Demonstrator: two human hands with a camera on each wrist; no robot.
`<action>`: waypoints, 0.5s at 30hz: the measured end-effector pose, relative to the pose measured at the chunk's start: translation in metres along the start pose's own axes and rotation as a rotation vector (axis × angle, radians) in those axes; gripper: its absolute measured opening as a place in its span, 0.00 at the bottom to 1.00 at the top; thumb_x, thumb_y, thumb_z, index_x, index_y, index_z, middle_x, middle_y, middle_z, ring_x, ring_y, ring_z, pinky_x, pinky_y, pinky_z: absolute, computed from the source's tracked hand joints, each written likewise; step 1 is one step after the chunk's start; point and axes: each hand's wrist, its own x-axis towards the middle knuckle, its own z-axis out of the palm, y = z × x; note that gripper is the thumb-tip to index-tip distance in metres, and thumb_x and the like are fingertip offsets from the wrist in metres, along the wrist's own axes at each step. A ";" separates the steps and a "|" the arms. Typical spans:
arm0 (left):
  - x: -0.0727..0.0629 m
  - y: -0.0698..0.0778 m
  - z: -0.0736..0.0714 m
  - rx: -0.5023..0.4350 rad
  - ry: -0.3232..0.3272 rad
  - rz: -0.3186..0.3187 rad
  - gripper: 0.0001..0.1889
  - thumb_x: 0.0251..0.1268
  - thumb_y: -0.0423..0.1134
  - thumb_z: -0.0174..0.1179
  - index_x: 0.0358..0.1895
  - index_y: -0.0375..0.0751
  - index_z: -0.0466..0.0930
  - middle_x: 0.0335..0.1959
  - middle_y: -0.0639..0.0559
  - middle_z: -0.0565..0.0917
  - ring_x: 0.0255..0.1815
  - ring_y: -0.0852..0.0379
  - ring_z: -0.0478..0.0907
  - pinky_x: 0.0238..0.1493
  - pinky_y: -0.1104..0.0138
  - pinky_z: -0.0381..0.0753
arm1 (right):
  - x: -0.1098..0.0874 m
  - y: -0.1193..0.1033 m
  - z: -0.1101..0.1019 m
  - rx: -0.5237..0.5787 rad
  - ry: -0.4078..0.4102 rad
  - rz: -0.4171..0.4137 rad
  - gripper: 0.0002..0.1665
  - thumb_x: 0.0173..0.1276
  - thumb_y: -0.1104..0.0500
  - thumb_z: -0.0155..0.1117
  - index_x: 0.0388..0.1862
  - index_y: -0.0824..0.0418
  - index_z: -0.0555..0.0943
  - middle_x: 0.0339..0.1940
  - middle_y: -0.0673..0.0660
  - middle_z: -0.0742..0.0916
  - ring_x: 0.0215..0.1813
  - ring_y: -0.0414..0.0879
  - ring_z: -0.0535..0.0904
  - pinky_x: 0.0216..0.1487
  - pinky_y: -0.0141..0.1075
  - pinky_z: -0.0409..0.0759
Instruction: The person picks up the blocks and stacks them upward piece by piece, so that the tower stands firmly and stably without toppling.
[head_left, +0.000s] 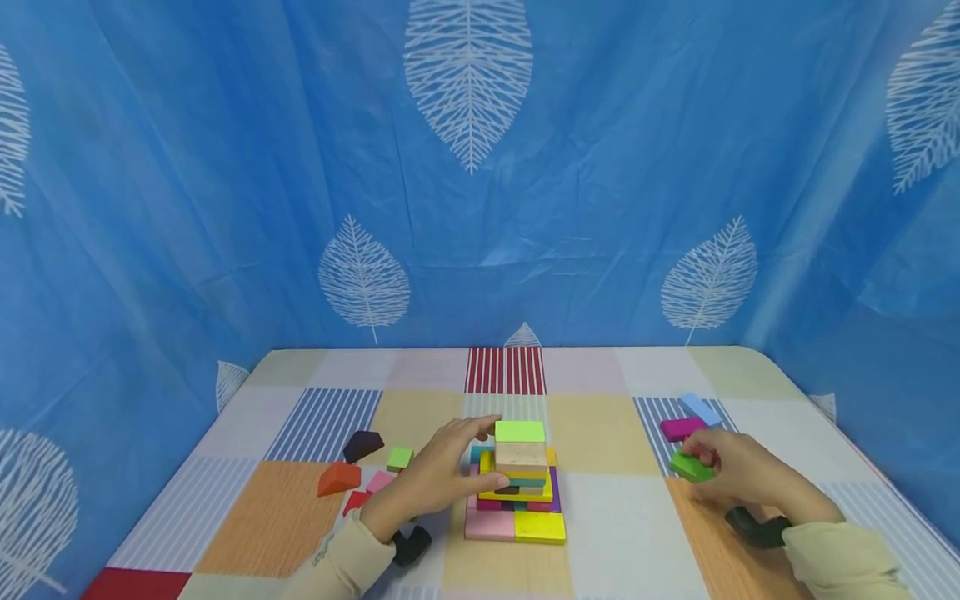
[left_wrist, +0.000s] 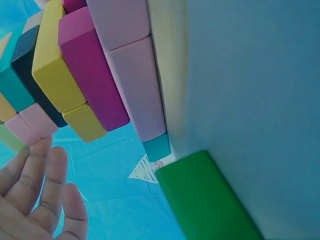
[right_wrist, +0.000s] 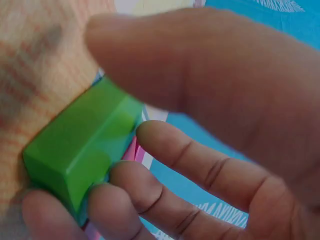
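In the head view, a stacked tower of coloured blocks stands mid-table, with a lime block [head_left: 520, 431] on top of a pale wooden block [head_left: 521, 458]. Pink [head_left: 489, 525] and yellow [head_left: 540, 527] blocks lie at its front base. My left hand [head_left: 442, 475] reaches to the tower's left side, thumb in front and fingers behind. Its fingertips meet the upper blocks in the left wrist view, fingers only slightly bent. My right hand [head_left: 742, 471] is at a green block [right_wrist: 80, 140] on the table. Its loosely bent fingers touch one side, while the thumb hovers over it.
Left of the tower lie black [head_left: 363, 445], orange [head_left: 339, 477], lime [head_left: 400, 457], pink [head_left: 380, 481] and red [head_left: 356, 501] blocks. Beyond my right hand are blue [head_left: 700, 410] and magenta [head_left: 681, 428] blocks. A blue curtain [head_left: 585, 183] surrounds the patterned tablecloth [head_left: 615, 533].
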 end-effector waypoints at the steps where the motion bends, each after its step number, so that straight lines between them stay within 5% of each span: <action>1: 0.000 0.000 0.000 -0.001 -0.001 0.002 0.43 0.70 0.52 0.75 0.81 0.37 0.67 0.68 0.42 0.80 0.67 0.43 0.76 0.68 0.37 0.77 | 0.000 -0.001 0.001 0.006 -0.001 0.005 0.24 0.56 0.65 0.87 0.48 0.65 0.83 0.35 0.52 0.76 0.41 0.49 0.71 0.40 0.38 0.74; 10: 0.000 0.000 0.000 0.021 -0.001 0.010 0.44 0.70 0.53 0.75 0.81 0.37 0.68 0.66 0.44 0.81 0.66 0.44 0.76 0.67 0.38 0.78 | 0.002 0.000 0.009 0.077 0.005 -0.155 0.17 0.60 0.70 0.82 0.47 0.67 0.85 0.35 0.50 0.79 0.34 0.36 0.71 0.35 0.33 0.77; 15: -0.001 0.000 -0.001 0.019 -0.001 0.010 0.44 0.70 0.53 0.75 0.81 0.37 0.67 0.66 0.44 0.81 0.66 0.44 0.77 0.67 0.38 0.79 | 0.006 -0.006 0.013 -0.054 0.114 -0.051 0.24 0.61 0.60 0.85 0.49 0.70 0.84 0.37 0.54 0.83 0.37 0.45 0.76 0.37 0.43 0.80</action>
